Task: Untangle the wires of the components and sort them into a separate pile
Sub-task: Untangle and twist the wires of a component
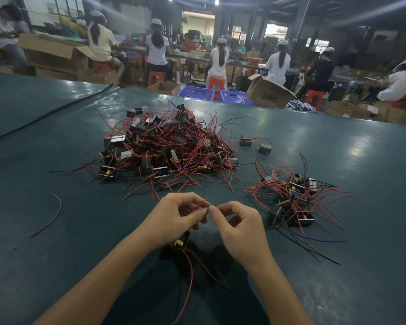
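A big tangled heap of small black-and-silver components with red wires lies mid-table. A smaller pile of the same parts sits to the right. My left hand and my right hand meet just in front of the heap, fingertips pinching the thin red wire ends of one component. That component, black with a yellow part, hangs below my left hand, its red wires trailing toward me.
The table is covered with a dark green mat. A loose red wire lies at the left; two stray components sit behind the small pile. Cardboard boxes, blue crates and seated workers line the far side.
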Demonstrator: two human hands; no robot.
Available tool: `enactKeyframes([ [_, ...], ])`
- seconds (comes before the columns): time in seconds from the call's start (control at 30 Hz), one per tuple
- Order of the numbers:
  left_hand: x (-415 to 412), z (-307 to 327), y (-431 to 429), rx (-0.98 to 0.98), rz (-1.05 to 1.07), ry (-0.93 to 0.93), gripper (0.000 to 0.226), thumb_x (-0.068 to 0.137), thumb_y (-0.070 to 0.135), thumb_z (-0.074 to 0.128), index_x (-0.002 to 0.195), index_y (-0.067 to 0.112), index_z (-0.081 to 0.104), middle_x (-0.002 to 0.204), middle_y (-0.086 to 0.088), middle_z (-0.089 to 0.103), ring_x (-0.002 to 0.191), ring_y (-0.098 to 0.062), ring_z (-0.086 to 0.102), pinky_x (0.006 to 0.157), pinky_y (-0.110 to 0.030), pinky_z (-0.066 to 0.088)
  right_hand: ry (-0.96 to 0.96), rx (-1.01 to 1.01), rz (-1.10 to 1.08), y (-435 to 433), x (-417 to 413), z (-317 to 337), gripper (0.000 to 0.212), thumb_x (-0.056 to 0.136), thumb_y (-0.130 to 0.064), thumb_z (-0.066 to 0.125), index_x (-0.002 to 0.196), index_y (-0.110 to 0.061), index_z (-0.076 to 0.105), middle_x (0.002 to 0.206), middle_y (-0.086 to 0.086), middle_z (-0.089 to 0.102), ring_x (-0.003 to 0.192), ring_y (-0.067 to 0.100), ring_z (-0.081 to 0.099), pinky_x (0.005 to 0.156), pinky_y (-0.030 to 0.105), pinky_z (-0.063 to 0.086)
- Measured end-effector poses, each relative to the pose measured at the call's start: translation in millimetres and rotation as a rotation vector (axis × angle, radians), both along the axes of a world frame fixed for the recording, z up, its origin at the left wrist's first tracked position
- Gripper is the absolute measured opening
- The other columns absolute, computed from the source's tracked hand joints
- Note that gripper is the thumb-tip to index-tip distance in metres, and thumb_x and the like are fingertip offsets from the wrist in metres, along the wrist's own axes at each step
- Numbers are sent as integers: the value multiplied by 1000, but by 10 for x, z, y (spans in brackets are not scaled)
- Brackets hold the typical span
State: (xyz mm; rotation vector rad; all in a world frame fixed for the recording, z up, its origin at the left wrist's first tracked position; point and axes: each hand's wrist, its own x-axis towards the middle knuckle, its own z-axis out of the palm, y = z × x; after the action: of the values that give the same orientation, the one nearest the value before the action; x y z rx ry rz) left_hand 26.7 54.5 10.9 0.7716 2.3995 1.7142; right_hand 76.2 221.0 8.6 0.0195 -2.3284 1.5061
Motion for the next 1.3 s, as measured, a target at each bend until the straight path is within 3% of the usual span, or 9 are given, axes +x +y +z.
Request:
enactKeyframes([
  [0.17, 19, 14, 15, 29, -3, 34, 11, 91, 17, 66, 95, 24, 73, 83, 2, 74, 74, -13, 70, 69, -22, 54, -2, 9, 75, 7, -5, 5, 10, 89, -22, 69, 80, -19, 71, 67, -8, 63, 52, 3, 47, 52, 16, 38],
  [0.23, 31, 25, 19, 34, -6, 71, 12, 91, 13, 66, 97, 20, 74, 86, 2, 74, 77, -13, 71, 72, -25, 56, -8, -9, 101, 23, -8, 16, 10, 89, -20, 69, 81, -17, 72, 67, -6, 63, 52, 5, 45, 51, 18, 37],
  [0.37, 37, 62, 0, 60, -32, 73, 16, 91, 8, 64, 99, 18, 75, 84, -3, 74, 74, -15, 69, 69, -23, 55, 41, -24, 90, 12, 0, 29, 13, 88, -22, 71, 76, -27, 72, 70, -8, 69, 56, 16, 54, 54, 20, 43],
  [0.57, 38, 99, -14, 63, -72, 64, 20, 90, 3, 63, 102, 15, 74, 75, 2, 71, 66, -5, 64, 64, -19, 52, 172, 51, 10, 7, -25, -14, 16, 85, -24, 75, 74, -32, 67, 69, -10, 63, 60, 7, 56, 55, 13, 41],
  [0.7, 51, 146, -25, 120, -117, 11, 26, 90, 2, 63, 108, 19, 70, 75, 4, 72, 68, -5, 65, 62, -20, 54, 261, 94, 46, 17, -29, -33, 17, 86, -21, 73, 90, -35, 66, 81, -14, 61, 66, 10, 56, 56, 12, 39],
  [0.8, 50, 155, -36, 134, -122, -27, 28, 89, 1, 63, 115, 13, 66, 71, 5, 69, 68, -11, 65, 62, -22, 55, 267, 123, 110, 17, -36, -50, 11, 89, -26, 66, 95, -35, 67, 86, -16, 60, 66, 9, 55, 57, 12, 38],
  [0.97, 40, 145, -58, 71, -95, -39, 29, 89, 4, 64, 117, 12, 65, 71, 6, 70, 66, -6, 65, 64, -20, 54, 194, 242, 83, 43, -30, -83, 5, 93, -31, 63, 88, -33, 64, 81, -16, 62, 68, 9, 56, 58, 17, 44],
  [1.1, 35, 122, -54, -59, -67, 27, 16, 91, 8, 66, 104, 11, 74, 78, -1, 73, 68, -14, 68, 67, -26, 57, 134, 339, 51, 63, -8, -83, 10, 93, -37, 60, 89, -28, 64, 77, -18, 60, 67, 8, 55, 61, 32, 50],
  [1.3, 29, 111, -48, -195, 9, 166, 7, 89, 17, 69, 85, 16, 74, 70, 10, 71, 63, -5, 67, 61, -16, 51, 139, 436, 2, 47, 21, -56, 18, 94, -38, 58, 84, -25, 63, 69, -20, 53, 62, 5, 51, 55, 24, 43],
])
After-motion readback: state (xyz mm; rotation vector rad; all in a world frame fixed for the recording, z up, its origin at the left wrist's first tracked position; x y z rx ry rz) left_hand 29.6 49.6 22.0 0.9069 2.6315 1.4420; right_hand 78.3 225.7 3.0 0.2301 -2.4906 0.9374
